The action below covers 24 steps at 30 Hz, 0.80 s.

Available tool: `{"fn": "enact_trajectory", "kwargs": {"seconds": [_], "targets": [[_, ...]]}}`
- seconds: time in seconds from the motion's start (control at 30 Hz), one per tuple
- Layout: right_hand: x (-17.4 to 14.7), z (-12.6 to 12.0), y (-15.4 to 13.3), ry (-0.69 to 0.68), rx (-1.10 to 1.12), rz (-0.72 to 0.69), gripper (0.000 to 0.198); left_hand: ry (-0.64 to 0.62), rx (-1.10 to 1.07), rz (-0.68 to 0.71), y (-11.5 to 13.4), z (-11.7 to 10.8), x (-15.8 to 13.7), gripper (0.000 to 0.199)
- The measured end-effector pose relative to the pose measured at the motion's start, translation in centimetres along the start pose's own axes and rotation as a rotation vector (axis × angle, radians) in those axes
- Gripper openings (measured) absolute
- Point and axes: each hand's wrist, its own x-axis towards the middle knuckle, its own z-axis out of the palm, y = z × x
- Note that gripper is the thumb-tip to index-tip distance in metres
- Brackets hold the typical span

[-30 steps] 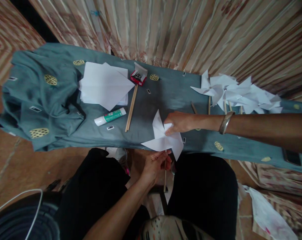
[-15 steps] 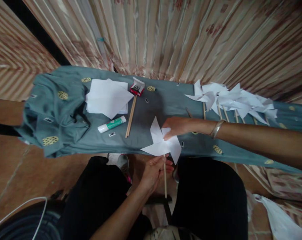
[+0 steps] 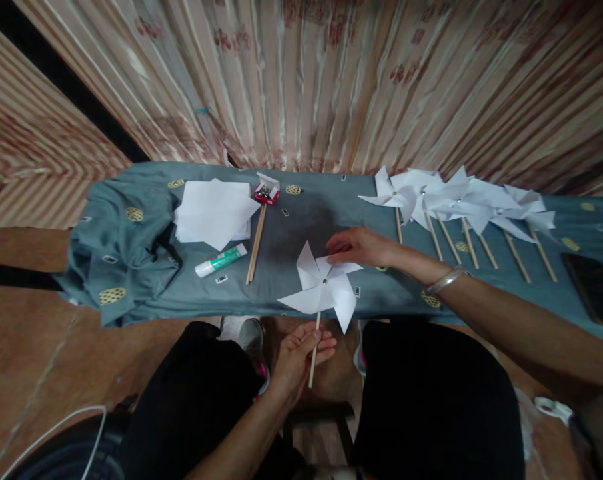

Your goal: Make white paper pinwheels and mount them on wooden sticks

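Observation:
A white paper pinwheel with a shiny pin at its centre is held in front of me, by the near edge of the cloth-covered table. My left hand pinches its wooden stick between thumb and fingers, below the blades. My right hand is at the upper right blade, fingers bent and a little apart, thumb against or just above the paper edge; exact contact is unclear. Farther right lie several finished pinwheels, overlapping, with their sticks toward me.
On the table's grey-green cloth lie a stack of white paper, a glue stick, loose wooden sticks and a small red box of pins. A dark phone rests at the right. A pleated curtain hangs behind.
My right hand has moved off the pinwheel's centre toward the upper right blade, uncovering the pin. The stick leans more now, still in my left hand. The view has shifted, bringing the phone in.

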Motion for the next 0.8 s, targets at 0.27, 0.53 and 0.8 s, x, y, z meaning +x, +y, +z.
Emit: {"fn": "enact_trajectory", "kwargs": {"seconds": [0.27,0.53,0.8], "targets": [[-4.9,3.0,1.8,0.536,0.138,-0.016,0.032,0.029,0.013,0.014,-0.5,-0.5,0.0,0.044],[-6.2,5.8,0.9,0.581,-0.072,-0.199,0.019,0.041,0.035,0.030,-0.1,0.3,0.3,0.046],[-3.4,3.2,-0.2,0.340,-0.326,-0.272,0.049,-0.005,0.046,0.001,0.1,0.8,0.2,0.037]]}}
